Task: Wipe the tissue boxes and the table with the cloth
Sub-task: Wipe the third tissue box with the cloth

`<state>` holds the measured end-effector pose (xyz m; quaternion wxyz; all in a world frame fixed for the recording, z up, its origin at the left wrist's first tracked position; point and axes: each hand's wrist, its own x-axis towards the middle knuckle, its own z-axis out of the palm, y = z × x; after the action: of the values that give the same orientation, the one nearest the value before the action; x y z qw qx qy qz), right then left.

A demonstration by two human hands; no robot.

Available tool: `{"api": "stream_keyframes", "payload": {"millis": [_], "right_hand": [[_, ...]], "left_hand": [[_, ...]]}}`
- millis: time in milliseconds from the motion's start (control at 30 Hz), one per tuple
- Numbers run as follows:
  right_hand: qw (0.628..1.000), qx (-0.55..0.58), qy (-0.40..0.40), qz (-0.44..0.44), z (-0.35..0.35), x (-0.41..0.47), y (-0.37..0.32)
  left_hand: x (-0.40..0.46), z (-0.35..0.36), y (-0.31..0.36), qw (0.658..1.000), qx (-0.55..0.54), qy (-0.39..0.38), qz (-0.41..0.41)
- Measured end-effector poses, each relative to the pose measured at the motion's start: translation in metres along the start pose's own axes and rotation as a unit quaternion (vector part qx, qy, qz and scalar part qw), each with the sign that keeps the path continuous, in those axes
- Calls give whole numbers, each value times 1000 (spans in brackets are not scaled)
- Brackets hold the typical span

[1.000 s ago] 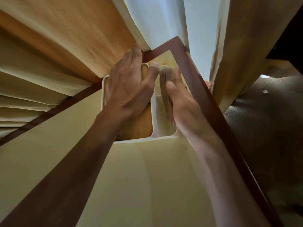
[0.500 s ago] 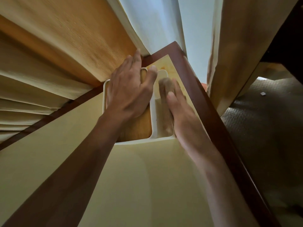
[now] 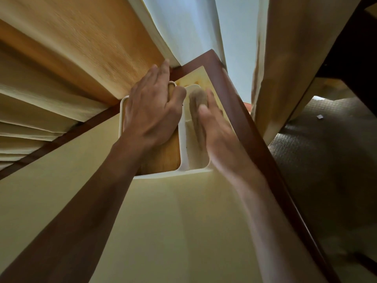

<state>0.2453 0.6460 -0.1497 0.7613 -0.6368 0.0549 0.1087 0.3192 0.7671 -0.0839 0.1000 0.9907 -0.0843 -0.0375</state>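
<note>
Slippage is threatening at the bench corner, where the left hand, fingers spread, is pressing the tissue box top while the right hand is pinching the cloth against its side, likely pushing it off-edge.

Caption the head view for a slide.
Left hand steadies the tissue box while right hand wipes its side with the cloth.
</note>
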Motion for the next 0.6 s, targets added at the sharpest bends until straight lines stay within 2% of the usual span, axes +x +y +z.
{"api": "stream_keyframes", "payload": {"millis": [133, 267, 433, 533, 600], "right_hand": [[998, -50, -26, -31, -15, 48, -30], [996, -76, -54, -9, -27, 78, -35], [992, -94, -83, -22, -29, 79, -36], [991, -108, -73, -29, -29, 73, -40], [989, -119, -77, -32, -29, 73, -40]], "left_hand": [[1, 1, -2, 1000, 1, 2, 7], [-1, 2, -2, 1000, -6, 4, 12], [-5, -5, 2, 999, -46, 22, 9], [-14, -18, 6, 995, -80, 52, -10], [-26, -28, 4, 993, -88, 63, -55]]}}
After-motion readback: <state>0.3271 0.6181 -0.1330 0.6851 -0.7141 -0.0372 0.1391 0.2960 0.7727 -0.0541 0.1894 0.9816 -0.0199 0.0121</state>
